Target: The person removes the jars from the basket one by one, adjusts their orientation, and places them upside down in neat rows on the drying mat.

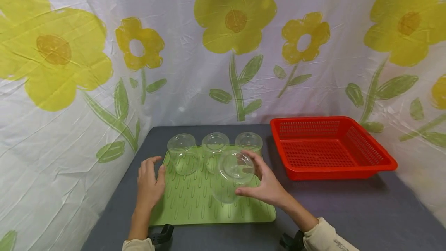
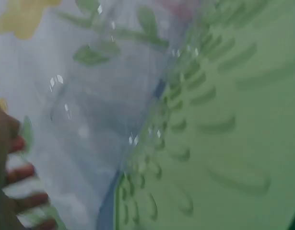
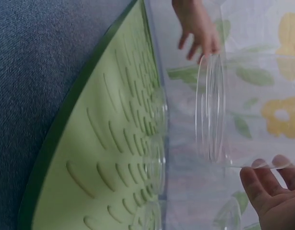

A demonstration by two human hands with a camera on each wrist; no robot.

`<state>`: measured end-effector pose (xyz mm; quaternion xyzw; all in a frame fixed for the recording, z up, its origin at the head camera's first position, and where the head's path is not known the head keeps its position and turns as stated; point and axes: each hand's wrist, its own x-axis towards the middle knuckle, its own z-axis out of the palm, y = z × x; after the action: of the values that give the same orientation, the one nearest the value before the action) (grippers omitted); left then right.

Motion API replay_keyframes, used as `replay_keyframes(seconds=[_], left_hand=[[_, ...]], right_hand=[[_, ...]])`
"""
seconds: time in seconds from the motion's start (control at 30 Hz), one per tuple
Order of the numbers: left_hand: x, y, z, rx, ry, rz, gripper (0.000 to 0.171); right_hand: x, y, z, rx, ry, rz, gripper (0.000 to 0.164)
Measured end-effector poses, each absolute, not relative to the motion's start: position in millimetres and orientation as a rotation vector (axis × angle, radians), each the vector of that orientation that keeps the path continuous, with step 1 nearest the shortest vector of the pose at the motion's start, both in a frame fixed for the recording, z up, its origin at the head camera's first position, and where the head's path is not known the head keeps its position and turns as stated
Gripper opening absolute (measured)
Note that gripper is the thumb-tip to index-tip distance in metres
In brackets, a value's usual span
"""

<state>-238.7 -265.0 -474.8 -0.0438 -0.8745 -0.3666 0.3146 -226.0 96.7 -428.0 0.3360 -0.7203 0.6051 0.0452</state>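
My right hand grips a clear plastic cup between thumb and fingers. The cup is above the green ridged mat. In the right wrist view, the held cup's ringed rim faces the mat, with a gap between them. Three similar see-through cups stand in a row along the mat's far side: a left one, a middle one and a right one. Beside the mat's left edge, my left hand holds nothing, its fingers relaxed near the left cup.
A red slotted plastic basket sits on the dark grey tabletop, right of the mat. White cloth printed with yellow flowers hangs behind the table and along its sides.
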Motion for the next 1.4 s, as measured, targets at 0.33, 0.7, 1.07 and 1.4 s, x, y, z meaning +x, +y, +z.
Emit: replay_keyframes(seconds=[0.33,0.7,1.07,1.4], left_hand=[[-233,-288,-493,0.169,-2.726,-0.832,0.044],[-230,-289,-503,0.227,-2.963,-0.812,0.052],[-230,-289,-505,0.205,-2.97,-0.816,0.052],[-231,-288,-505,0.219,-2.957,-0.8,0.053]], right_hand=[[-222,70,-436,0.857,-2.307,1.887,0.092],[-227,22,-439,0.777,-2.392,1.861,0.096],[-231,-24,-453,0.846,-2.425,1.817,0.1],[-234,-49,-458,0.793,-2.448,1.825,0.1]])
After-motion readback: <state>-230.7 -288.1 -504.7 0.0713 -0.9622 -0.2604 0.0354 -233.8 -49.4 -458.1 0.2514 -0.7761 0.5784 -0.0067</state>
